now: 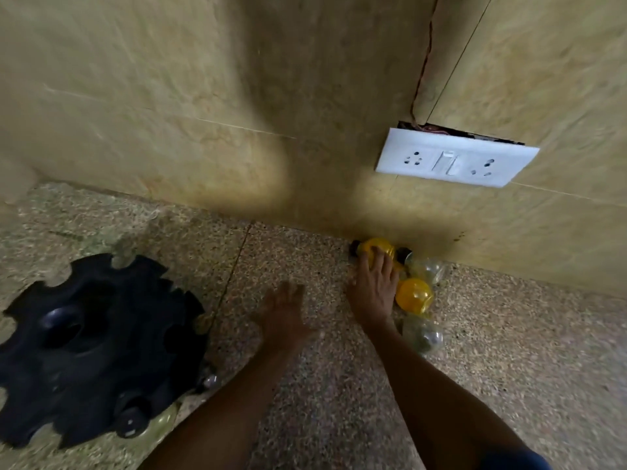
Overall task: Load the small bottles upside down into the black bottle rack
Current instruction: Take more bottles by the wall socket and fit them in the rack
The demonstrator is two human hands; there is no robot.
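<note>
While both hands reached over the speckled floor (305, 418), the right hand (373, 286) lay on a yellow bottle (375, 247) at the foot of the wall (203, 96).

Counted loose by the wall: two yellow bottles, the second (414, 296) just right of the right wrist, and two clear bottles, one (425, 268) behind it and one (422, 337) nearer. Right hand: fingers spread, draped over the far yellow bottle; a closed grip could not be told. Left hand (283, 312): blurred, fingers extended and close together, holding nothing. One black bottle rack (98, 347) stood well to the left, with at least three bottles seated at its near edge, one dark-capped (130, 420); the exact count was unclear. One white switch plate (456, 157) on the wall, with two sockets and one switch.
</note>
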